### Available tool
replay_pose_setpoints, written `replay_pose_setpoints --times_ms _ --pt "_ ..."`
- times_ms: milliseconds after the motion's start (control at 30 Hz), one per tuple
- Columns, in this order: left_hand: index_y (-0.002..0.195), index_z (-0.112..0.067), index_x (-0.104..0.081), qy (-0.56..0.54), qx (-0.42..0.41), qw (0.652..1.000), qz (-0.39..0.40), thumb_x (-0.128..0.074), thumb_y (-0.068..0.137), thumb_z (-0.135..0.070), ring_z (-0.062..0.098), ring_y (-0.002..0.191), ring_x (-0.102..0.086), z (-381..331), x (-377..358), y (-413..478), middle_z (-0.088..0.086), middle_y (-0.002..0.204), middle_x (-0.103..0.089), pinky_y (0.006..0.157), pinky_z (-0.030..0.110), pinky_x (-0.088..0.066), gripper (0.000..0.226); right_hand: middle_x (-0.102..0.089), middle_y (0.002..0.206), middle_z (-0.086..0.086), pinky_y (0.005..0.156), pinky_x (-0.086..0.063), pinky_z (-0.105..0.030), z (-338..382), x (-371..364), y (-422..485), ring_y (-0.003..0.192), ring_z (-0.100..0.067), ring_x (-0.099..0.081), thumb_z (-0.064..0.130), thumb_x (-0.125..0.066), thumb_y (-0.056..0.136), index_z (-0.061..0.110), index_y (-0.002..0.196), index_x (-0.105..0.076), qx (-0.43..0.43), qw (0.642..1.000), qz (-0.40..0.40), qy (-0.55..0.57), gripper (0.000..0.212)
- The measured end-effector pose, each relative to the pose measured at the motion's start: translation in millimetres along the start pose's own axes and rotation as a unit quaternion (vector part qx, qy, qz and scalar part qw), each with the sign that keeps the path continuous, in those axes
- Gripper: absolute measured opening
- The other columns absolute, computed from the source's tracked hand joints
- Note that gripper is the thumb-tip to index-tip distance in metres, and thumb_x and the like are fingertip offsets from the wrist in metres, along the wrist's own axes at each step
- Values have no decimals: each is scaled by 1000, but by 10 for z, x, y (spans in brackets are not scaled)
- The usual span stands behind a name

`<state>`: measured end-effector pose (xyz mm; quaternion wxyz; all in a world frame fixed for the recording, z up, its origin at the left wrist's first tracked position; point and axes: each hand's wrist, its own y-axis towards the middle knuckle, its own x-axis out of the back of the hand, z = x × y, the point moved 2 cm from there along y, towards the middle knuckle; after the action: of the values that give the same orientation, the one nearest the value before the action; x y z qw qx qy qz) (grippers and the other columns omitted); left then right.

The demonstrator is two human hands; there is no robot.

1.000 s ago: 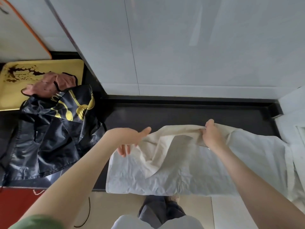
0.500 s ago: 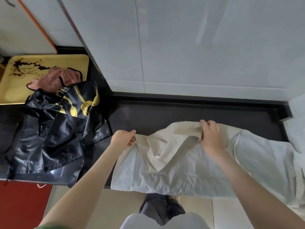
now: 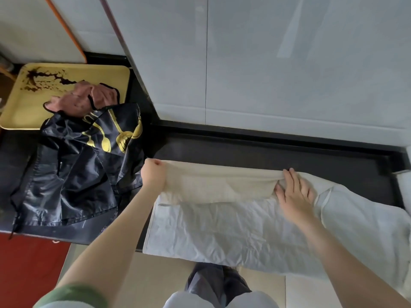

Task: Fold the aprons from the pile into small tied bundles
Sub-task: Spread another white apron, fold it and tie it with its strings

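Note:
A white apron (image 3: 233,232) lies spread across the black counter (image 3: 266,156), its near edge hanging over the front. A cream panel (image 3: 218,183) of the apron is stretched flat along its far side. My left hand (image 3: 153,174) grips the left end of that panel in a fist. My right hand (image 3: 293,192) lies flat with straight fingers on the panel's right end, pressing it down. To the left waits the pile: a black apron (image 3: 73,174) with yellow utensil print and a pink cloth (image 3: 82,101) behind it.
A yellow tray (image 3: 26,103) with dark stains stands at the back left, partly under the pink cloth. A white wall rises behind the counter. Red floor (image 3: 29,270) shows at the lower left, my legs below the counter edge.
My left hand took hold of the cream panel's left end and pulled it out to the left, stretching it straight. My right hand opened flat onto the panel's right end.

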<state>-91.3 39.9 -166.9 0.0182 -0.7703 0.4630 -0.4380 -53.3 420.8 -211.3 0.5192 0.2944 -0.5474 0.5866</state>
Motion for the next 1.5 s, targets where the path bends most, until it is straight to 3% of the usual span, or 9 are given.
replay_pose_setpoints --times_ms 133,233,433,567,700,933,1167,1367,1500 --pt "111 -8 -41 -4 18 999 -37 -39 95 -1 29 97 -48 -21 -17 -14 10 102 -51 73 34 -44 17 13 159 13 117 3 -41 -23 38 8 146 -11 11 77 -32 79 37 150 11 73 996 54 1 93" --pt "139 -9 -33 214 -156 961 -81 -47 86 4 37 128 -34 -121 -186 -160 18 141 -35 103 46 -33 56 9 160 8 118 2 -39 -114 53 2 147 -12 9 55 -66 81 38 149 5 119 990 64 40 100" --pt "147 -20 -32 321 -459 817 138 -37 99 -8 25 148 -5 -408 -855 -813 9 160 -10 117 42 2 50 -45 132 -5 99 -37 -49 -183 30 -40 120 -24 -41 27 -68 86 13 122 -49 222 971 -83 34 43" --pt "153 -30 -3 391 -415 781 255 -14 104 -41 24 148 10 -270 -1076 -842 6 161 6 117 46 6 52 -59 101 -5 78 -49 -40 -153 62 -66 91 -28 -58 35 -52 90 8 100 -62 270 958 -81 -46 31" --pt "151 -40 3 463 -416 724 296 -15 103 -43 29 145 21 -232 -1145 -722 9 158 21 117 51 6 51 -58 103 -3 84 -46 -35 -180 141 -59 98 -24 -55 21 -75 80 8 107 -63 263 965 5 -14 32" --pt "147 -50 6 466 -399 709 348 -18 103 -46 26 142 30 -230 -1176 -601 5 155 30 116 49 11 50 -52 75 -2 53 -44 -32 -169 157 -117 63 -23 -52 -12 -72 51 12 75 -53 283 953 -71 -84 38" --pt "147 -43 18 478 -424 688 343 -39 95 -56 21 141 33 -219 -1118 -561 0 154 34 115 46 16 78 -36 64 8 55 -25 -22 -313 340 -383 62 -9 -32 -1 -49 71 25 64 -30 209 964 160 35 33" --pt "137 -28 39 474 -484 671 303 -53 73 -78 16 137 38 -71 -1035 -506 -3 149 41 115 43 20 123 -50 69 -3 57 -37 -29 -465 414 -327 58 -18 -49 19 -47 94 29 102 -43 38 984 160 66 13" --pt "150 -20 17 443 -539 662 272 -43 74 -81 19 144 25 -25 -942 -544 3 156 28 118 46 14 115 -53 62 -12 54 -44 -37 -414 430 -188 52 -25 -53 29 -41 100 35 152 -1 -9 990 118 72 65"
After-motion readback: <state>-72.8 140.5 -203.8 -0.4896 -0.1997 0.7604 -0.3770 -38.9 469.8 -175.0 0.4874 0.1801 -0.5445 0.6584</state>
